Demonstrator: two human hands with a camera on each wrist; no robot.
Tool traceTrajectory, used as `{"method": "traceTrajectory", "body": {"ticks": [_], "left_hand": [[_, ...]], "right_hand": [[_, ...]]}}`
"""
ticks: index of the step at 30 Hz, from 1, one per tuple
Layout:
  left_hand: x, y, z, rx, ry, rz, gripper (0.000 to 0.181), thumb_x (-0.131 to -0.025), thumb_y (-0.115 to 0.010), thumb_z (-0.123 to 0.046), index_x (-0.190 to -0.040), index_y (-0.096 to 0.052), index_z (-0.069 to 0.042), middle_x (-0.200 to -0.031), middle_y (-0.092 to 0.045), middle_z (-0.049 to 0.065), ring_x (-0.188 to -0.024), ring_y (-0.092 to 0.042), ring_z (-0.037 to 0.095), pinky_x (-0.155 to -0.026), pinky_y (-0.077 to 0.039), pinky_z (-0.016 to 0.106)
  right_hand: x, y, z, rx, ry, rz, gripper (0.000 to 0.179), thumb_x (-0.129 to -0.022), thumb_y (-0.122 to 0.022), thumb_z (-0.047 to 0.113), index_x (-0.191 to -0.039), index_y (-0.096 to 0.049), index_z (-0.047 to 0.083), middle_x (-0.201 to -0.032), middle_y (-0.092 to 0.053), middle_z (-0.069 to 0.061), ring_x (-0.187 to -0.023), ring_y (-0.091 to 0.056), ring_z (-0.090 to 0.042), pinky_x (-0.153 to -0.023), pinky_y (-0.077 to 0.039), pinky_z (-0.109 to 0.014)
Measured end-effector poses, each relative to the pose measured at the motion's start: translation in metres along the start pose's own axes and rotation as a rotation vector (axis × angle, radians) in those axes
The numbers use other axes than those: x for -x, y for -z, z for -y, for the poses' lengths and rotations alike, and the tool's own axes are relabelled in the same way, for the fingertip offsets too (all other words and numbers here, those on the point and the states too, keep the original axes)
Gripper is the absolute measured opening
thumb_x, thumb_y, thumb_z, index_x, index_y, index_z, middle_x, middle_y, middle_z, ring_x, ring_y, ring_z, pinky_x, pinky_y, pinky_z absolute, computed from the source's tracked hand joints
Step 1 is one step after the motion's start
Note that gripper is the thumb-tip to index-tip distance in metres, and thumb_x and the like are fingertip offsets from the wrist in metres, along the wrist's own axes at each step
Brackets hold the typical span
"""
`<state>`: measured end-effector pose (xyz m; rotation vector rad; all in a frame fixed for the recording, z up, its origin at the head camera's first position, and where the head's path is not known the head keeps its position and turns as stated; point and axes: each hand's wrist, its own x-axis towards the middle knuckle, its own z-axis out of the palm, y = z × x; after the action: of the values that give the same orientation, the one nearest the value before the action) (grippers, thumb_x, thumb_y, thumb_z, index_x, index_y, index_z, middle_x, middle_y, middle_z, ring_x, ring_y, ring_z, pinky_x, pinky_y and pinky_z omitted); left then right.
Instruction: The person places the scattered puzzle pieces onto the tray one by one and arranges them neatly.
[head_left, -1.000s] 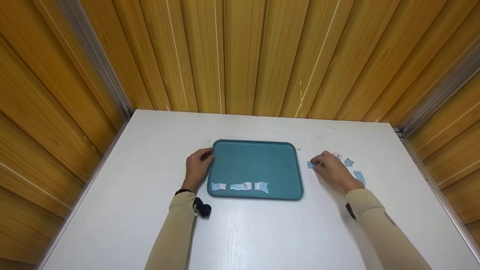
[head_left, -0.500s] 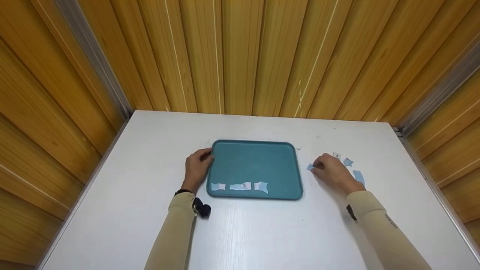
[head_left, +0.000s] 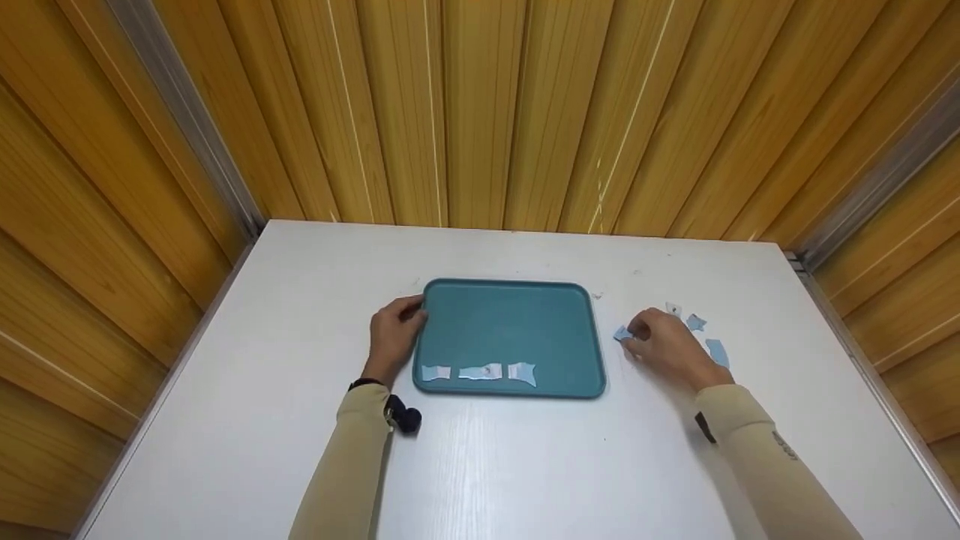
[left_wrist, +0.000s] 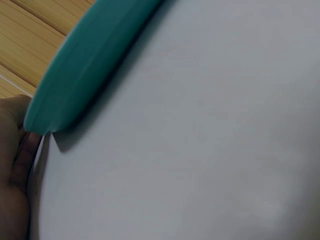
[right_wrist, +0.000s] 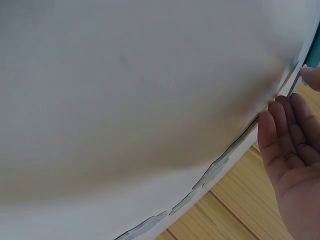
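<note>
A teal tray lies flat on the white table. My left hand grips its left rim between thumb and fingers; in the left wrist view the raised tray edge meets that hand. To the right of the tray, my right hand pinches a small blue paper piece by its edge, close to the tabletop. Along the tray's front side lie three blue-and-white paper pieces, a left one, a middle one and a right one, with gaps between them.
Beyond and beside my right hand lie more loose pieces: a whitish one, a small blue one and a longer blue one. Yellow wood-look panels enclose the table at the back and sides.
The blue piece in my right hand has turned and shifted slightly, with the fingers opening a little around it. My left hand and the tray stay nearly where they were.
</note>
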<state>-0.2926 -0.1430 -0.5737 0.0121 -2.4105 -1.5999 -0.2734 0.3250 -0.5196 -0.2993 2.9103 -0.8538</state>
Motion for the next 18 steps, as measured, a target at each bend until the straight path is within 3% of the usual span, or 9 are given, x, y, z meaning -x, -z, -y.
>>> {"method": "traceTrajectory", "body": {"ticks": [6, 13, 18], "left_hand": [[0.0004, -0.0006, -0.0009, -0.035, 0.010, 0.002, 0.033, -0.101, -0.072, -0.007, -0.133, -0.072, -0.001, -0.127, -0.073, 0.015, -0.118, -0.068, 0.028, -0.103, -0.054, 0.042], [0.0001, 0.0002, -0.0015, -0.030, 0.007, 0.000, 0.033, -0.101, -0.072, -0.008, -0.133, -0.072, -0.001, -0.128, -0.073, 0.015, -0.118, -0.068, 0.028, -0.103, -0.054, 0.042], [-0.0004, 0.0005, -0.0008, -0.026, 0.007, -0.002, 0.033, -0.100, -0.073, -0.007, -0.132, -0.073, -0.001, -0.127, -0.073, 0.015, -0.118, -0.068, 0.028, -0.103, -0.054, 0.042]], "right_hand": [[0.0001, -0.0011, 0.0006, 0.000, 0.017, -0.013, 0.024, -0.098, -0.075, 0.013, -0.116, -0.070, -0.003, -0.108, -0.070, -0.015, -0.099, -0.065, -0.030, -0.093, -0.056, -0.051], [0.0025, -0.0036, 0.0013, -0.024, 0.039, -0.039, 0.028, -0.099, -0.075, 0.011, -0.122, -0.070, -0.004, -0.114, -0.070, -0.017, -0.104, -0.065, -0.032, -0.097, -0.056, -0.053], [0.0031, -0.0053, 0.0026, -0.034, 0.091, -0.074, 0.027, -0.098, -0.076, 0.010, -0.122, -0.072, -0.004, -0.114, -0.070, -0.015, -0.105, -0.067, -0.033, -0.096, -0.056, -0.053]]}}
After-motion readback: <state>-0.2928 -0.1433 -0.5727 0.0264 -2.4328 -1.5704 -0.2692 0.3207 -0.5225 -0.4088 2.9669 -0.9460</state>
